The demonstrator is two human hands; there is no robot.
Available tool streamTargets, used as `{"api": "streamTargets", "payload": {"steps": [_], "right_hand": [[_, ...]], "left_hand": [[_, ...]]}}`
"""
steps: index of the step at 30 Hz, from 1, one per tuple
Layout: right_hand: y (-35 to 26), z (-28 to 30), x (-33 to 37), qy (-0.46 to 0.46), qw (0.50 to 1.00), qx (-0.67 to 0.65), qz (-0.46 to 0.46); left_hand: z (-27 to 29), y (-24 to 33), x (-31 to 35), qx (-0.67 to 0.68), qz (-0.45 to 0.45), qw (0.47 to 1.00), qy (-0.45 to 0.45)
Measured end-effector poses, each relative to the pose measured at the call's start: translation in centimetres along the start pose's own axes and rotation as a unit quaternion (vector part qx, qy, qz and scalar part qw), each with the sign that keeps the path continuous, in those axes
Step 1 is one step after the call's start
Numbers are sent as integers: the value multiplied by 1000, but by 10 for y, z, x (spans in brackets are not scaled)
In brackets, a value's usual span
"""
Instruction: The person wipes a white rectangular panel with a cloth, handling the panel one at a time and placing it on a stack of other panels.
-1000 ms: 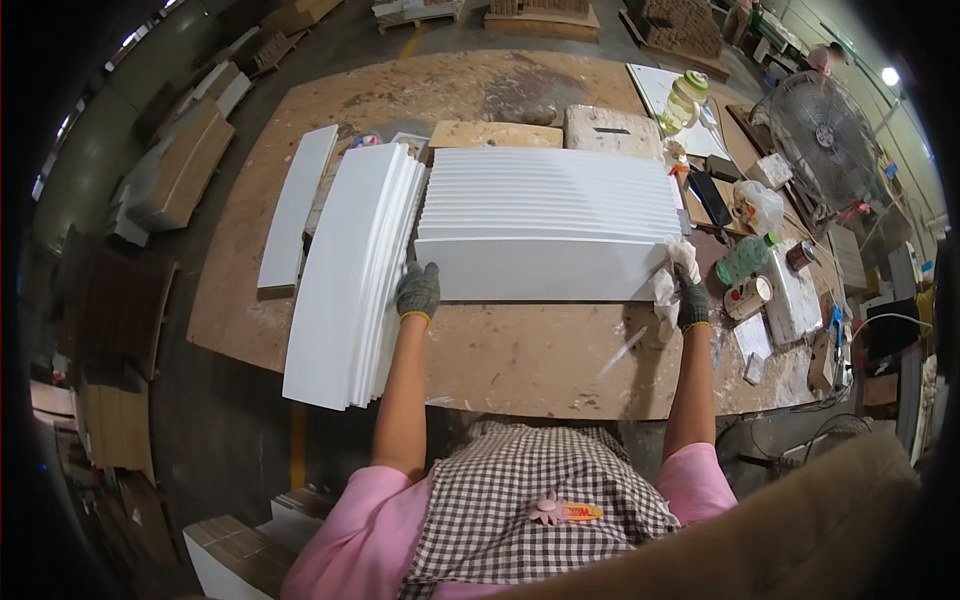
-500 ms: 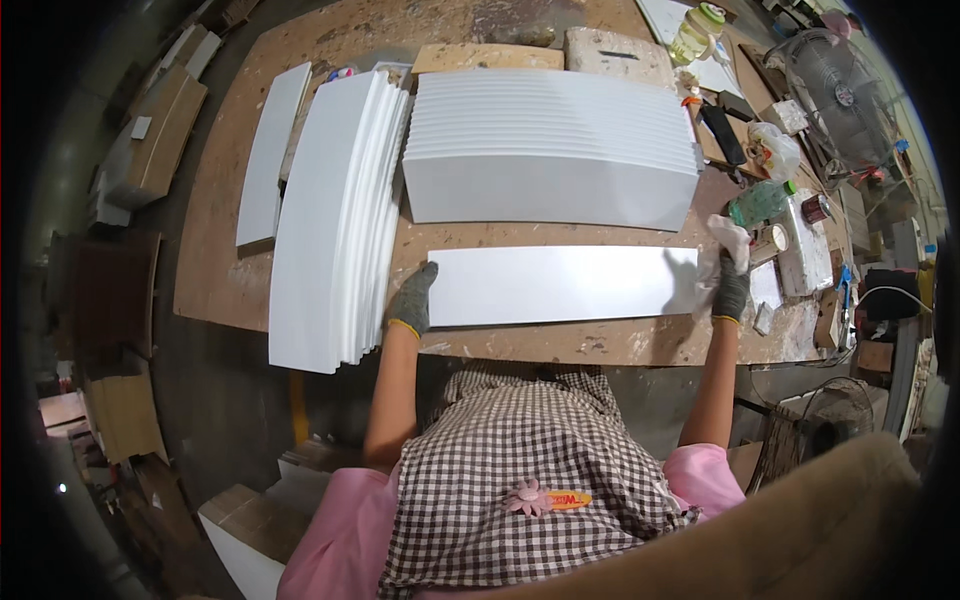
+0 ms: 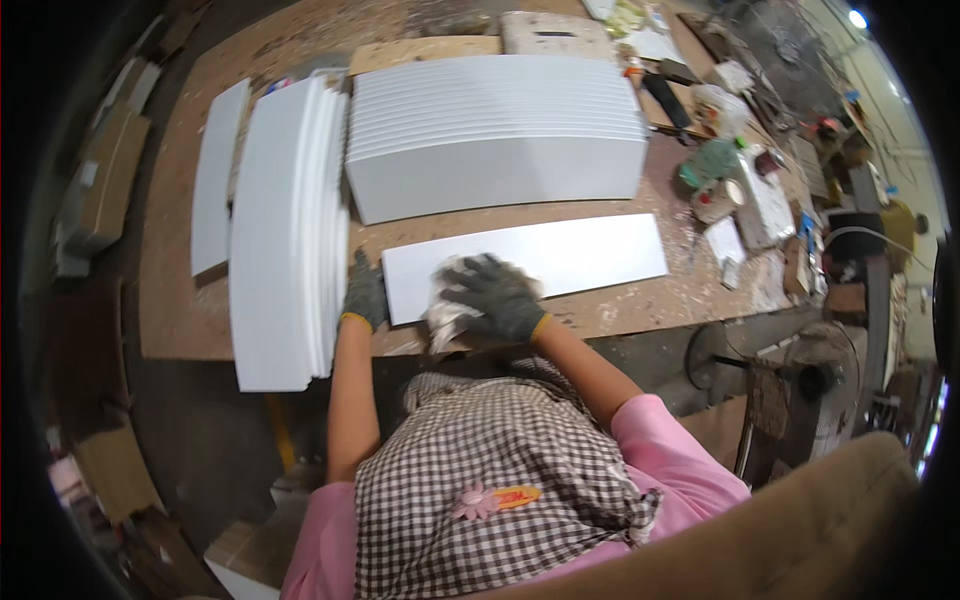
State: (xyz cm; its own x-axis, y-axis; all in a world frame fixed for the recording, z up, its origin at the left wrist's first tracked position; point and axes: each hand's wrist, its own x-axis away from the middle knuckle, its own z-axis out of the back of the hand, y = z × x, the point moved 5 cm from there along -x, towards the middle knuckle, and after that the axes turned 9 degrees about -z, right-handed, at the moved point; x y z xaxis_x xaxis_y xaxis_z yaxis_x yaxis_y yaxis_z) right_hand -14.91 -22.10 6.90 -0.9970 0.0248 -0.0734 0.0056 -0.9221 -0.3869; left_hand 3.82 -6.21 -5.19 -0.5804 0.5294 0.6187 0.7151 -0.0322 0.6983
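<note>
A long white board (image 3: 590, 245) lies flat on the table before me, slightly tilted. My left hand (image 3: 365, 292), in a dark grey knit glove, rests against the board's left end with its fingers stretched out. The right hand (image 3: 497, 298), gloved the same way, presses a crumpled white cloth (image 3: 443, 318) onto the left part of the board, its fingers spread over it. Part of the cloth hangs past the near edge. Behind the board stands a row of stacked white boards (image 3: 500, 170). More white boards (image 3: 270, 240) are piled lengthwise on the left.
The brown worktable (image 3: 170, 320) carries another white board (image 3: 215, 180) at far left. On its right side are a green bottle (image 3: 710, 163), a tipped cup (image 3: 716, 201), a white block (image 3: 765, 210) and a black tool (image 3: 665, 100). A fan (image 3: 785, 50) stands beyond.
My right hand has moved from the board's right end to its left part, bringing the cloth onto the surface. The left hand stays at the left end. The view has shifted and tilted.
</note>
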Motion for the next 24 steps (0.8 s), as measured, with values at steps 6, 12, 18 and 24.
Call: {"api": "streamTargets", "payload": {"steps": [6,12,18,24], "right_hand": [[257,67,216,290,788,43,-541],[95,42,44,222,947,16,-233],[146,42,76,185,940,162,-236],[342,116,200,259,813,-27,-521]], "left_hand": [[-11,2,5,-26,4,998,58],[19,-14,-3,-245,-101,946,188],[-20,17,37,-451,-114,850,247],[-9,8,23,-394,-134,879,234]]}}
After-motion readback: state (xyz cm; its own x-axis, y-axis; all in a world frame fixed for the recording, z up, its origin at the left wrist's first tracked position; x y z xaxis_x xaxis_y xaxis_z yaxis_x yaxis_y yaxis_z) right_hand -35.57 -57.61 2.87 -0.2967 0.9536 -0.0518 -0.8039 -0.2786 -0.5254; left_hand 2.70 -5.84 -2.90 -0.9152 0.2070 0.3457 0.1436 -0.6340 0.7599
